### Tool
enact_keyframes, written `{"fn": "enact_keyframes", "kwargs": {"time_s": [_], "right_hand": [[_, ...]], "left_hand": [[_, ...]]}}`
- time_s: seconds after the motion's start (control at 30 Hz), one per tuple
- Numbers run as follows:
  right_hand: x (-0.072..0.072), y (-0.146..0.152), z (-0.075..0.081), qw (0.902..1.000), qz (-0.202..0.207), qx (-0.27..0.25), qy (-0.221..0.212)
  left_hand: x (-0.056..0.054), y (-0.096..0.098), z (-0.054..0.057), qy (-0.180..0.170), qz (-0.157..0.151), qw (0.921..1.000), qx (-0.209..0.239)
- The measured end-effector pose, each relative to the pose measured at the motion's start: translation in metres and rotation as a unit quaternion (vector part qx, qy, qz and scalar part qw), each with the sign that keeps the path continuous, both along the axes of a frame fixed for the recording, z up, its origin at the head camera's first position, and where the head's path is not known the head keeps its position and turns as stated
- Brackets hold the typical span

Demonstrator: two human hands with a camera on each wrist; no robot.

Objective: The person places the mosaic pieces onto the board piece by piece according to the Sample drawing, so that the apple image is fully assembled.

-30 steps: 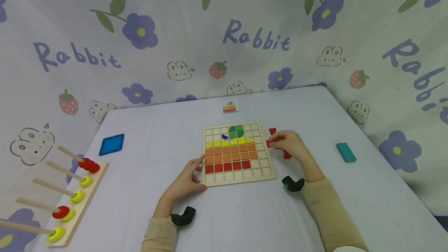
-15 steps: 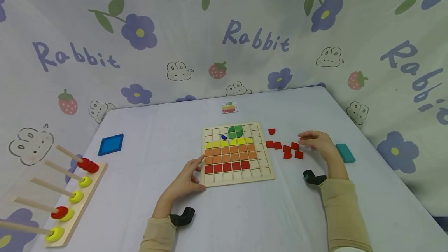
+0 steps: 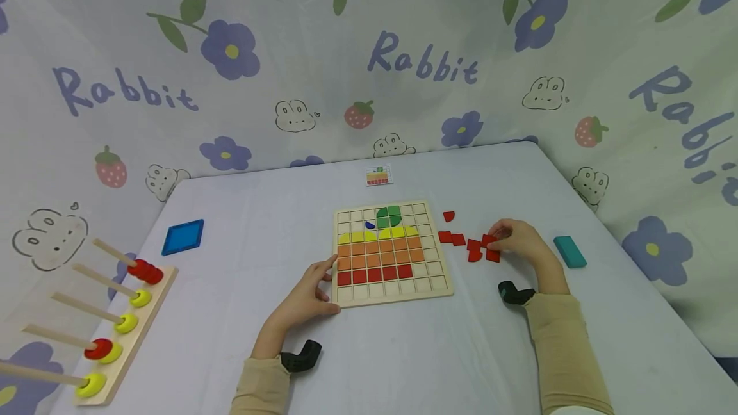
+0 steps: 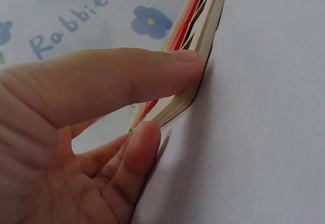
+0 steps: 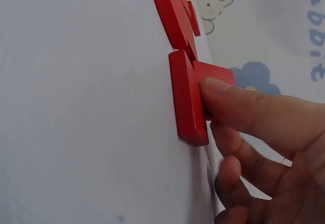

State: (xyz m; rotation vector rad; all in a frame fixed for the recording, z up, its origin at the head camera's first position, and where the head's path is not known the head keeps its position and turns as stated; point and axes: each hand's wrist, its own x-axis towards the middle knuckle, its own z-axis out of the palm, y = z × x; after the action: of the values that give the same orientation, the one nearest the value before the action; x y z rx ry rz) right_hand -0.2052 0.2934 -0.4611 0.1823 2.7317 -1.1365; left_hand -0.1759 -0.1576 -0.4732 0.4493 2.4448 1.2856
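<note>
A wooden grid board (image 3: 436, 268) lies mid-table, filled partly with green, blue, yellow, orange and red pieces. My left hand (image 3: 307, 291) holds it by the near left corner; in the left wrist view the thumb presses the board's edge (image 4: 212, 18) and the fingers curl beside the corner. Right of the board, my right hand (image 3: 521, 243) pinches a red square tile (image 5: 217, 70) between thumb and fingers. Another red square tile (image 5: 187, 99) lies right beside it, nearer the right wrist camera. Several more loose red pieces (image 3: 457, 239) are spread toward the board.
A small picture card (image 3: 378, 176) lies beyond the board. At the left stand a bead-peg rack (image 3: 129, 338) with red and yellow rings and a blue tray (image 3: 182, 237). To the right lies a teal block (image 3: 569, 252). A printed curtain (image 3: 323, 37) hangs behind.
My right hand has gone from the red pieces beside the board rightward to the outer ones, and now pinches a red square tile there. The left hand has stayed at the corner.
</note>
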Motion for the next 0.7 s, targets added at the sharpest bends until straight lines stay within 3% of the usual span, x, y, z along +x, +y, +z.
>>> {"fn": "enact_keyframes", "kwargs": {"time_s": [0.23,0.37,0.5,0.7], "right_hand": [[-0.001,-0.017,0.013,0.9981,-0.025,-0.056,0.013],[-0.004,-0.042,0.023,0.9939,-0.013,-0.109,0.008],[-0.006,-0.067,0.028,0.9876,0.019,-0.156,-0.007],[-0.008,-0.097,0.017,0.9842,0.086,-0.154,-0.012]], "left_hand": [[0.000,0.001,0.000,0.000,-0.002,1.0000,0.000],[0.000,0.001,0.001,-0.002,0.001,1.0000,0.004],[0.000,0.001,0.001,-0.008,0.006,0.9999,0.006],[0.000,0.002,0.000,-0.005,0.010,0.9999,0.004]]}}
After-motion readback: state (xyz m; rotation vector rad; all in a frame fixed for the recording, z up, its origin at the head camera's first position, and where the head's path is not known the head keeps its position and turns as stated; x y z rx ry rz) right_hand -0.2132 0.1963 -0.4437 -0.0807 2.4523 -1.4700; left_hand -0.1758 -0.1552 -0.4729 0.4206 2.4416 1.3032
